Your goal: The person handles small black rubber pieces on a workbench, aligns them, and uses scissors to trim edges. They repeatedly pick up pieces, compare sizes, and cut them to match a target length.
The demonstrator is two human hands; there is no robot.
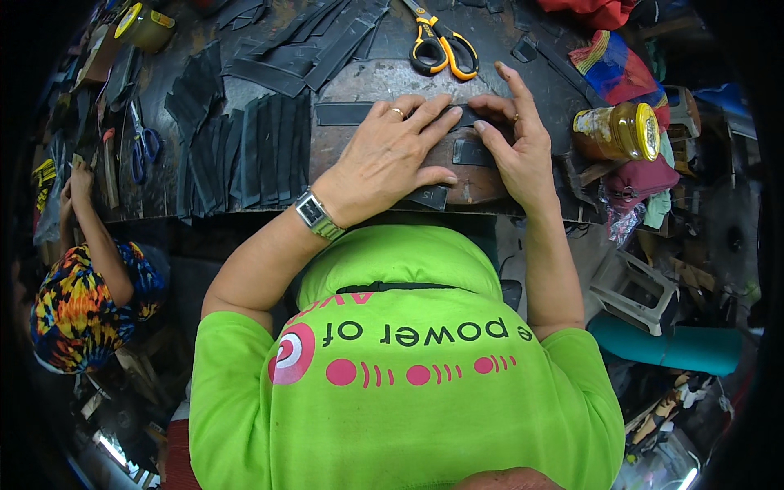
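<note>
A long dark strip [339, 113], leather-like, lies across a worn brown board [327, 155] at the table's near edge. My left hand [384, 151], with a ring and a wristwatch, rests flat over the strip, fingers stretched out. At the strip's right end my right hand [518, 143] has its thumb and fingers apart, touching or just above it; one finger is raised. Below the right fingers is a short dark piece [472, 153]. Another dark piece [429, 197] lies by my left thumb, partly hidden.
Yellow-and-black scissors [443, 53] lie beyond my hands. Stacks of dark strips [273, 147] fill the left side, near blue-handled scissors [144, 147]. A jar with a yellow lid [618, 132] stands right. At far left, another person's hands [79, 184] are at the table.
</note>
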